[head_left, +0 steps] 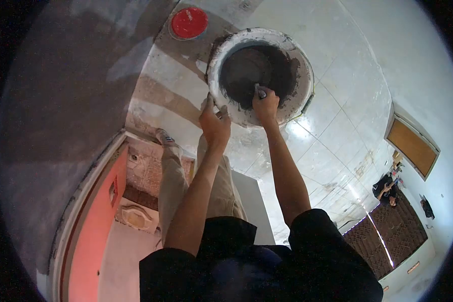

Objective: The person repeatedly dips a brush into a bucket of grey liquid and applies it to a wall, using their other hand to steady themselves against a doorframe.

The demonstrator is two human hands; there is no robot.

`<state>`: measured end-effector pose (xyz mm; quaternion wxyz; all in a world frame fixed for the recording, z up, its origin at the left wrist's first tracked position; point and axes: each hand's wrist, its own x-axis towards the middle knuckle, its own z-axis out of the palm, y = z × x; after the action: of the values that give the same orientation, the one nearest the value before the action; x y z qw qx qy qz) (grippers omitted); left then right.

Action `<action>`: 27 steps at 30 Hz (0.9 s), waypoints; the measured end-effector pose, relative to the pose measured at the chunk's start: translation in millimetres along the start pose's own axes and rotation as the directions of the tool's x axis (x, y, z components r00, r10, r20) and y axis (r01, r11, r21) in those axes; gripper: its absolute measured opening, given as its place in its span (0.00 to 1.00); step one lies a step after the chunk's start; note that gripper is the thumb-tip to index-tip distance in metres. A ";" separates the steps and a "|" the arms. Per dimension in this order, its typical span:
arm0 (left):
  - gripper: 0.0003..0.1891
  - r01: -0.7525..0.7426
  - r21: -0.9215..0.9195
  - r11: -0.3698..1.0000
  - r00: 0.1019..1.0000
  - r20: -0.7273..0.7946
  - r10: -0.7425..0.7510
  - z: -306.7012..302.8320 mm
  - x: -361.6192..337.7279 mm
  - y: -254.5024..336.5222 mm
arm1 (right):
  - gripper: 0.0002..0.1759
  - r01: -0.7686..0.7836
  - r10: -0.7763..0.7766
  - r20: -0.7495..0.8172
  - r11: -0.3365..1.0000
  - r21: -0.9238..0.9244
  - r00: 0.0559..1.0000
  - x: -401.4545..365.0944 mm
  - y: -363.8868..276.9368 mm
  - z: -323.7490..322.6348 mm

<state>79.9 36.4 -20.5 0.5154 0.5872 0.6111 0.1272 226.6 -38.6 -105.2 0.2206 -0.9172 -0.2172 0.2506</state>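
bucket (307,80) stands on the tiled floor (332,108); at its near rim is the left hand (216,123), thumb and fingers apart, whether gripping i cannot tell. the right hand (266,106) is clamped on a tool (261,93) over grey mix (249,65). beyond, leftward, sits a red-lidded tub (189,23).

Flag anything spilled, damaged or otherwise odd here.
The bucket is smeared around its rim, and the floor to its lower right has brownish stains; both stand out against paler surfaces. Nothing looks tipped over.
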 end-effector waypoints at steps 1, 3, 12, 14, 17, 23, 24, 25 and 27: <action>0.28 0.012 0.000 1.000 1.000 0.005 -0.012 -0.5 0.2 -0.4 | 0.19 -0.073 0.072 0.026 0.996 0.058 0.997 1.4 3.1 1.2; 0.28 0.033 -0.004 0.999 0.999 0.016 -0.033 -1.3 0.8 -1.3 | 0.22 -0.179 0.172 0.067 0.977 0.117 0.983 6.0 11.7 -2.9; 0.28 -0.115 -0.224 0.968 0.989 -0.119 0.090 -38.0 -0.1 -57.1 | 0.22 -0.343 0.004 0.419 0.580 0.738 0.908 -8.2 5.6 -167.9; 0.27 -0.035 -0.067 0.997 0.997 -0.070 0.031 -81.7 -9.9 -95.7 | 0.21 -0.268 -0.056 0.336 0.484 0.833 0.940 -17.9 9.3 -184.1; 0.23 0.119 -0.120 0.986 0.986 -0.101 -0.131 -143.2 -38.0 -149.2 | 0.19 -0.192 -0.094 0.269 0.485 0.853 0.959 -26.4 22.4 -192.0; 0.22 0.124 0.015 0.992 0.928 -0.355 -0.111 -239.1 -137.5 -241.2 | 0.10 0.244 -0.268 -0.027 0.827 0.506 0.963 -51.3 -30.5 -157.5; 0.22 0.193 -0.129 0.973 0.900 -0.372 -0.228 -245.0 -153.6 -262.6 | 0.10 0.407 -0.411 -0.090 0.801 0.440 0.907 -41.9 -11.2 -130.4; 0.23 0.054 -0.007 0.999 0.916 -0.398 -0.053 -248.6 -170.4 -293.3 | 0.10 0.388 -0.413 -0.025 0.831 0.397 0.910 -47.3 -18.4 -126.1; 0.23 -0.013 0.202 0.979 0.891 -0.442 0.104 -262.9 -200.5 -294.9 | 0.10 0.602 -0.623 0.094 0.778 0.179 0.777 -28.3 13.3 -95.6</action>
<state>-342.2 -97.5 -33.7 0.2959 0.6073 0.7052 0.2152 261.5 -92.0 -27.5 0.3365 -0.7576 -0.5019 0.2468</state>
